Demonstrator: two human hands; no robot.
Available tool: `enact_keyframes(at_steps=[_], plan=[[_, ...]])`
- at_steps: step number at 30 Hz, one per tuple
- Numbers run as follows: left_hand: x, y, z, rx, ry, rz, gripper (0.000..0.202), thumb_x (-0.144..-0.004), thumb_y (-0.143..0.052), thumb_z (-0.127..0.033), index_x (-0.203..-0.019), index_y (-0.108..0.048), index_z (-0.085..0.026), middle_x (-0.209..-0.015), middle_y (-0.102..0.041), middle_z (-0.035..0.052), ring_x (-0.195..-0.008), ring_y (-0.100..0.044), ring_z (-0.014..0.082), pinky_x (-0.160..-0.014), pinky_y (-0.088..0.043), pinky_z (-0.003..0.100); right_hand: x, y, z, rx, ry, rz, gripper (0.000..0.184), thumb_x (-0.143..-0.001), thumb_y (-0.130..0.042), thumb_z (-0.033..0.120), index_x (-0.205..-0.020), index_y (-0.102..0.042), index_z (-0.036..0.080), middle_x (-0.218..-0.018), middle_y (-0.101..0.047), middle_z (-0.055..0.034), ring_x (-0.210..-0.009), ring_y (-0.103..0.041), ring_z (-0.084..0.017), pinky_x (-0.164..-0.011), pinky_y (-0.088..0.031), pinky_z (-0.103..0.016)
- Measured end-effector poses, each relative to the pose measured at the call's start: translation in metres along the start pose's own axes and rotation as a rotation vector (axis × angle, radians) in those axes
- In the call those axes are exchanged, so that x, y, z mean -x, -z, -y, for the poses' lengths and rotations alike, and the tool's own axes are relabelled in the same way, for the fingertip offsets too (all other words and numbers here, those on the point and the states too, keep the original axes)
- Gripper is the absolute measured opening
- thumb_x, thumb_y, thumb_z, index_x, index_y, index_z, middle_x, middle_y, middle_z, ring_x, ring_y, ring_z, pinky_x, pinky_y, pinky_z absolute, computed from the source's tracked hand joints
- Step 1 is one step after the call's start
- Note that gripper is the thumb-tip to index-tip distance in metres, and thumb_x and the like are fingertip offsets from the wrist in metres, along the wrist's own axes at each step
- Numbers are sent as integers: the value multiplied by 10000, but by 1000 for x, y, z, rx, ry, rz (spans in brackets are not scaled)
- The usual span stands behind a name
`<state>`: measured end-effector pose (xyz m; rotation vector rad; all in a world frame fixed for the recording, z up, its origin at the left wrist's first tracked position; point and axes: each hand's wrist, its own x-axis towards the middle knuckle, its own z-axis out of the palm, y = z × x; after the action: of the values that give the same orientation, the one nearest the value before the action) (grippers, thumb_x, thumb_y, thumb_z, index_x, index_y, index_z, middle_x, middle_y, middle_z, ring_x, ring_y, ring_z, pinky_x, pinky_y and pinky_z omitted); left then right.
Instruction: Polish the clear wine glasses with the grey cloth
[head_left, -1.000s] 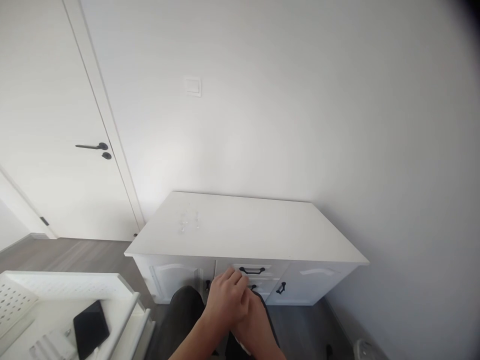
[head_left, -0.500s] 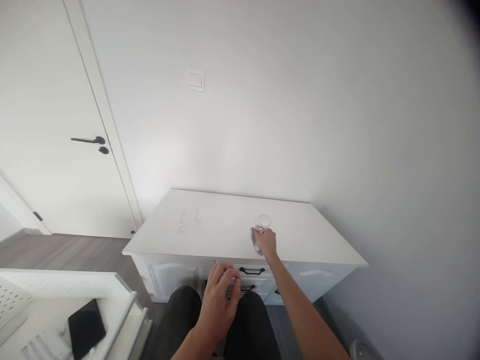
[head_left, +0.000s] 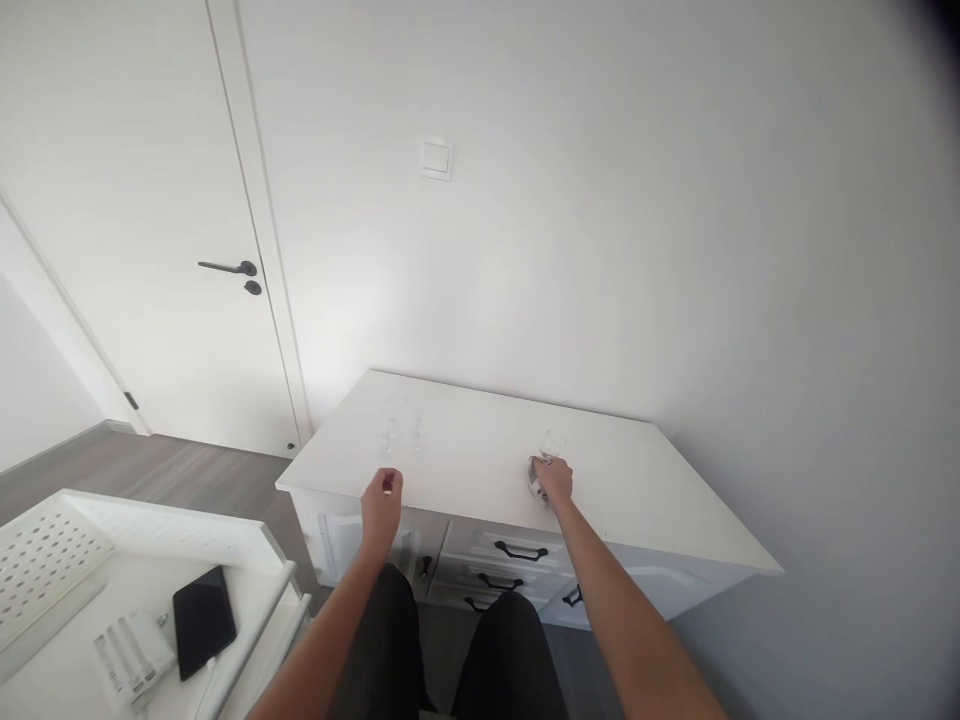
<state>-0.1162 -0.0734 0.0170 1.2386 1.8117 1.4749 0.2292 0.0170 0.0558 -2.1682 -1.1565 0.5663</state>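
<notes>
- The right hand has its fingers closed round the lower part of a clear glass, which rises just above them.
- The glass stands upright on the white surface, its base touching it under the fingers.
- The left hand hovers at the surface's front edge, well to the left of the right fingers. Its fingers are curled, with a small pale spot at the tips; I cannot tell whether they hold anything.
- Two small glasses stand beyond the left fingers, further back on the surface.
- Drawers with black handles sit below both hands. A phone lies in a white tray far to the left of the left fingers.
- As I judge it, the glass is set down, but the right hand is not off it.
- Half a second ago the right fingers already gripped the glass there, while the left hand was lower, in front of the drawers.
- A second ago both hands were together at the lap, and no glass stood on that side.
</notes>
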Motion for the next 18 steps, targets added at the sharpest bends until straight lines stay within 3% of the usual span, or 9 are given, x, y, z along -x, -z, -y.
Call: enact_keyframes(at_steps=[3, 7, 12, 15, 18], plan=[[-35, -5, 10, -154, 18, -104, 266, -916, -578, -353, -1091, -599, -155, -1177, -672, 158, -1069, -632, 278, -1004, -465, 427, 4, 4, 0, 0, 25, -9, 393, -864, -674, 382, -1110, -753, 85, -1027, -772, -183, -795, -708, -212, -615, -440, -270], [-67, -12, 18, -244, 78, -173, 540, -851, -725, -422, -1258, -533, -123, -1332, -610, 200, -1261, -556, 332, -1119, -404, 475, 29, 12, -18, 0, 35, -23, 420, -883, -618, 428, -1126, -706, 97, -1052, -755, -188, -836, -696, -242, -626, -443, -289], [-99, -20, 23, -190, 103, -129, 697, -803, -780, -532, -1340, -510, -179, -1353, -640, 146, -1285, -572, 297, -1063, -459, 405, 104, 21, -74, -124, 231, 5, 335, -844, -591, 517, -927, -692, 208, -861, -740, -61, -841, -676, -253, -731, -470, -311], [-114, -26, 22, -275, 123, -92, 681, -797, -781, -545, -1333, -556, -189, -1300, -689, 127, -1245, -615, 296, -1034, -475, 399, 158, 29, -106, -264, 169, 41, 386, -783, -627, 571, -864, -721, 205, -863, -757, -68, -845, -684, -270, -780, -492, -336], [-122, -32, 18, -431, 133, -24, 508, -870, -700, -517, -1270, -654, -208, -1230, -742, 119, -1223, -645, 328, -1037, -468, 445, 201, 34, -127, -397, 17, 107, 460, -724, -669, 608, -865, -749, 178, -918, -777, -103, -925, -703, -310, -871, -513, -369]])
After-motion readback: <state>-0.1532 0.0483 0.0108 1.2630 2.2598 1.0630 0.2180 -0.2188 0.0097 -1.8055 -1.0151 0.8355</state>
